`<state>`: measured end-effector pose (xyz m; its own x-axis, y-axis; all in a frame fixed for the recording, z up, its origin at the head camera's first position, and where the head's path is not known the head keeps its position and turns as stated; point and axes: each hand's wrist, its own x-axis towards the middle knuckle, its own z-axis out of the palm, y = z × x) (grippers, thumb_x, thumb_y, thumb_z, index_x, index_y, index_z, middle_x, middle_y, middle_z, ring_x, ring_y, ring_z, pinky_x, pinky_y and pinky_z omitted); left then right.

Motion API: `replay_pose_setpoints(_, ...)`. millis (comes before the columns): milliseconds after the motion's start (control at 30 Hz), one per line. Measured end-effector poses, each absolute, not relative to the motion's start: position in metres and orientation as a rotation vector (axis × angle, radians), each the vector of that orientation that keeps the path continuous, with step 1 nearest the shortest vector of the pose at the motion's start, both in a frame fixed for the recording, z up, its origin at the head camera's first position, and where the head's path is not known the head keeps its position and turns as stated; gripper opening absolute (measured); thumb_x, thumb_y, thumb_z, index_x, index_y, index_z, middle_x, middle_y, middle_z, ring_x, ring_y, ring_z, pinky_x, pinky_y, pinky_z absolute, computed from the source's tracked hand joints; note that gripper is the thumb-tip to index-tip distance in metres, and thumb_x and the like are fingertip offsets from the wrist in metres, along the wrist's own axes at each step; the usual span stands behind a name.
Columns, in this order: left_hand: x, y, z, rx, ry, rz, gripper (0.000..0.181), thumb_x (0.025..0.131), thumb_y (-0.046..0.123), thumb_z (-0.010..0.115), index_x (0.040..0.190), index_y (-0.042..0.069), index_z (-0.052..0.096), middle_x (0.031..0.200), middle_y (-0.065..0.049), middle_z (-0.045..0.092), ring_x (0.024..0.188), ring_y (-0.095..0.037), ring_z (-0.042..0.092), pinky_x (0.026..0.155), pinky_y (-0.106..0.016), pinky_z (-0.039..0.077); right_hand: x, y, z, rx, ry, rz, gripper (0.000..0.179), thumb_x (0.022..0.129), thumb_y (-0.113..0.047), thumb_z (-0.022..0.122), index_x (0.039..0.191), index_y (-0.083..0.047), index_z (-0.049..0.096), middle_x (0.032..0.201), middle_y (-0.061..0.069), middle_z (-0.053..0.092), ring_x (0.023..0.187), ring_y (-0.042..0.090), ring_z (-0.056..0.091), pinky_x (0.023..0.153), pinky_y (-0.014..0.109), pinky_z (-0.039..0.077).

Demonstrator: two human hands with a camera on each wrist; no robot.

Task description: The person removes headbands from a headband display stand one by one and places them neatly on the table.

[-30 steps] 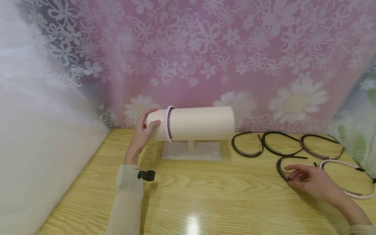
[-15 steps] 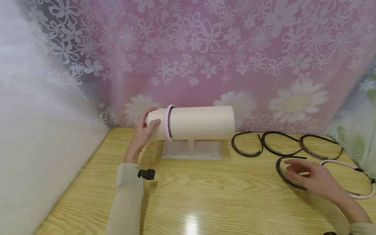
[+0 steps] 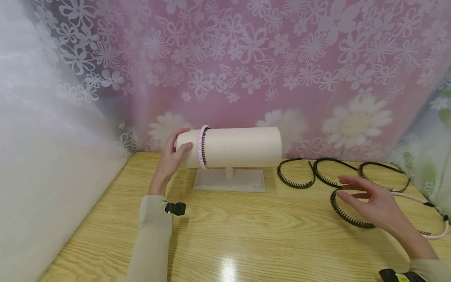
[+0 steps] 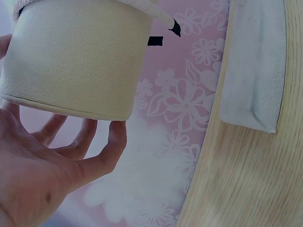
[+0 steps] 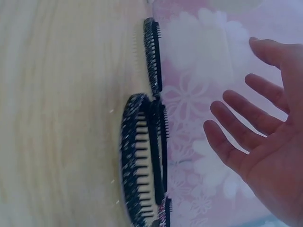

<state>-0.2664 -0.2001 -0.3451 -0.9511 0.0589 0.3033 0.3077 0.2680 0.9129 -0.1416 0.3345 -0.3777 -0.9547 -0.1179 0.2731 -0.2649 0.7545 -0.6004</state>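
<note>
My left hand (image 3: pixel 168 162) grips the left end of a cream padded roll, a headband display stand (image 3: pixel 243 147), with the thumb on its front. In the left wrist view, bent fingers (image 4: pixel 113 146) touch the roll's rim. A pink wrapped headband (image 3: pixel 201 148) with dark teeth sits around the roll, just right of that hand. My right hand (image 3: pixel 380 205) hovers with spread fingers over a black toothed headband (image 3: pixel 343 211) on the table, partly hiding it. In the right wrist view, the fingers are apart and hold nothing.
More dark toothed headbands, one (image 3: pixel 296 185) near the stand, lie along the table's back right. A pale pink headband (image 3: pixel 410 197) lies partly behind my right arm. The stand's flat base (image 3: pixel 211 186) rests on the wooden table (image 3: pixel 246 235). A floral curtain (image 3: pixel 225 58) hangs behind.
My right hand has lifted off the black headband's front edge and moved up and back, its fingers spreading. The left hand and the stand stay in place.
</note>
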Motion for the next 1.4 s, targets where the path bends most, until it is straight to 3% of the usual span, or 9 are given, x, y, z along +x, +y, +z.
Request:
replay_pose_setpoints(467, -0.269, -0.198, -0.345, -0.377, -2.321, -1.765, 0.052, 0.100, 0.031, 0.061, 0.150, 0.025, 0.047, 0.149, -0.010, 0.040, 0.109, -0.035, 0.059, 0.080, -0.043, 0.055, -0.149, 0.309, -0.362, 0.318, -2.616, 1.000, 0.056, 0.095, -0.023, 0.074, 0.147, -0.024, 0.055, 0.127, -0.042, 0.045, 0.104, -0.024, 0.049, 0.078, 0.003, 0.046)
replay_pose_setpoints(700, -0.268, -0.201, -0.344, -0.352, -2.350, -1.768, 0.050, 0.101, 0.037, 0.060, 0.148, 0.031, 0.047, 0.151, -0.008, 0.037, 0.111, -0.035, 0.058, 0.081, -0.045, 0.055, -0.156, 0.289, -0.357, 0.379, -2.529, 1.032, 0.059, 0.093, -0.016, 0.075, 0.148, -0.026, 0.055, 0.129, -0.039, 0.048, 0.114, -0.019, 0.049, 0.084, 0.000, 0.041)
replay_pose_setpoints(867, -0.266, -0.206, -0.344, -0.342, -2.368, -1.794, 0.051, 0.103, 0.042, 0.055, 0.151, 0.030, 0.044, 0.154, -0.007, 0.035, 0.117, -0.036, 0.055, 0.084, -0.049, 0.053, -0.160, 0.275, -0.352, 0.395, -2.507, 1.041, 0.065, 0.092, -0.015, 0.077, 0.150, -0.029, 0.051, 0.134, -0.031, 0.048, 0.117, -0.015, 0.050, 0.086, -0.001, 0.041)
replay_pose_setpoints(1033, -0.264, -0.209, -0.344, -0.335, -2.389, -1.802, 0.050, 0.103, 0.043, 0.054, 0.151, 0.037, 0.044, 0.156, -0.006, 0.033, 0.116, -0.036, 0.056, 0.082, -0.047, 0.055, -0.165, 0.266, -0.346, 0.476, -2.446, 1.039, 0.074, 0.088, -0.007, 0.079, 0.152, -0.026, 0.048, 0.148, -0.009, 0.051, 0.122, -0.017, 0.047, 0.089, 0.001, 0.042)
replay_pose_setpoints(1267, -0.264, -0.208, -0.342, -0.360, -2.382, -1.810, 0.051, 0.103, 0.040, 0.054, 0.152, 0.036, 0.042, 0.148, -0.011, 0.041, 0.111, -0.035, 0.058, 0.078, -0.043, 0.056, -0.173, 0.252, -0.338, 0.553, -2.379, 1.031, 0.076, 0.083, -0.003, 0.082, 0.151, -0.019, 0.051, 0.148, -0.015, 0.052, 0.123, -0.015, 0.047, 0.092, 0.002, 0.043)
replay_pose_setpoints(1400, -0.266, -0.207, -0.342, -0.369, -2.377, -1.814, 0.049, 0.103, 0.040, 0.054, 0.151, 0.033, 0.043, 0.146, -0.011, 0.043, 0.110, -0.035, 0.058, 0.077, -0.043, 0.057, -0.177, 0.244, -0.333, 0.595, -2.337, 0.996, 0.080, 0.081, 0.000, 0.083, 0.151, -0.021, 0.051, 0.149, 0.004, 0.056, 0.124, -0.015, 0.048, 0.093, 0.001, 0.041)
